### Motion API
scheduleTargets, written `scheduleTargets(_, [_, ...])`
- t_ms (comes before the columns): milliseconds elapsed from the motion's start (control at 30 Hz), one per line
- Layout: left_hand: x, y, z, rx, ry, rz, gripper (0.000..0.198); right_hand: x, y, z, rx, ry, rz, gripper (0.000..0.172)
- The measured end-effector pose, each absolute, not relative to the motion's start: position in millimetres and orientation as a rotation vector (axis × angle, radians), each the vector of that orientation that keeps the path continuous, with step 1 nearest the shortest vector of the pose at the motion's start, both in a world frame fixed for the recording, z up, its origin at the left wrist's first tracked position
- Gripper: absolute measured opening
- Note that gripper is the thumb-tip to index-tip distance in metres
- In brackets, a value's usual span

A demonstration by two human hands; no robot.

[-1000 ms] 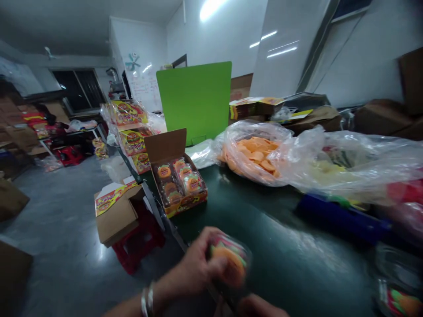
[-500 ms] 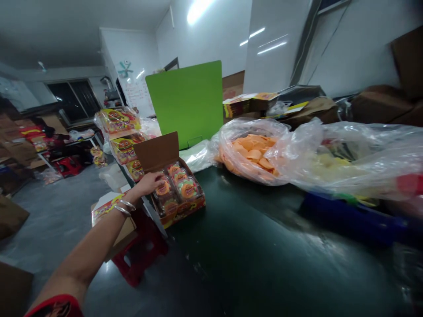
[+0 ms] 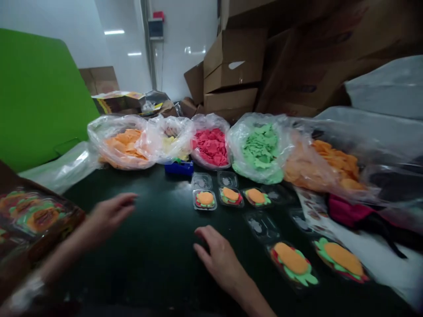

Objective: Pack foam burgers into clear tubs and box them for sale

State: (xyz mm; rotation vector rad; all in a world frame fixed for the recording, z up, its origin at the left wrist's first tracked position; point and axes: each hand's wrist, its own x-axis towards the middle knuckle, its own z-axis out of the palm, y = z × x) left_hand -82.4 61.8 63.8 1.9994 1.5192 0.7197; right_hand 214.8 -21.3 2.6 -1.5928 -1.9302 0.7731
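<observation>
Head view: the right hand [image 3: 220, 259] is poised over the near part of the table [image 3: 158, 259], thumb and fingers parted and slightly bent, with nothing in its grip. Left of it, the left hand [image 3: 110, 215], a little blurred, also holds nothing, its fingers stretched out loosely; its forearm crosses in front of an open box [image 3: 64, 240] with packed burgers at the left edge. Beyond the right hand, a row of 3 burgers [image 3: 231, 195], orange-topped with red and green edges, sits in open clear packs [image 3: 228, 178]. To the right of that hand, 2 more burgers [image 3: 292, 259] lie nearer the camera. Just behind the row stands a blue object [image 3: 179, 168], and farther back are 5 plastic bags of orange, yellow, red, green and orange pieces [image 3: 261, 145]. A green board [image 3: 39, 97] rises at left; cardboard boxes [image 3: 234, 61] are stacked behind.
</observation>
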Motion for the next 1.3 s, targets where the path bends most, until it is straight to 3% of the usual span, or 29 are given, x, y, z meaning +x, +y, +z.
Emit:
scheduleTargets(67, [-15, 88, 56, 1.937, 1.437, 0.466, 0.031, 235, -6, -8, -1.735, -1.833, 0.551, 0.028])
scheduleTargets(133, [48, 123, 44, 1.905, 1.506, 0.431, 0.030, 246, 12, -19, -1.833, -1.735, 0.408, 0.039])
scheduleTargets(200, [97, 158, 28, 1.859, 1.585, 0.402, 0.038, 250, 28, -26, -1.874, -1.683, 0.367, 0.051])
scheduleTargets(333, [139, 189, -6, 1.834, 1.682, 0.449, 0.025, 249, 46, -33, -1.853, -1.687, 0.398, 0.067])
scheduleTargets(533, [109, 152, -30, 1.746, 1.705, 0.633, 0.005, 246, 25, -45, -1.600, -1.691, 0.420, 0.059])
scheduleTargets(867, [68, 94, -46, 1.582, 1.528, 1.033, 0.011, 237, -9, -65, -1.356, -1.926, 0.288, 0.056])
scheduleTargets(967, [67, 91, -43, 1.572, 1.425, 1.130, 0.032, 237, -9, -64, -1.344, -1.914, 0.333, 0.057])
scheduleTargets(1067, [63, 78, -31, 1.743, 1.235, 1.098, 0.051, 237, -8, -61, -1.377, -1.798, 0.446, 0.067])
scheduleTargets(1200, [51, 56, -14, 2.132, 0.970, 0.865, 0.050, 235, -6, -56, -1.445, -1.671, 0.576, 0.095])
scheduleTargets(1300, [46, 47, -10, 2.082, 0.933, 0.814, 0.050, 234, -5, -52, -1.446, -1.744, 0.581, 0.101])
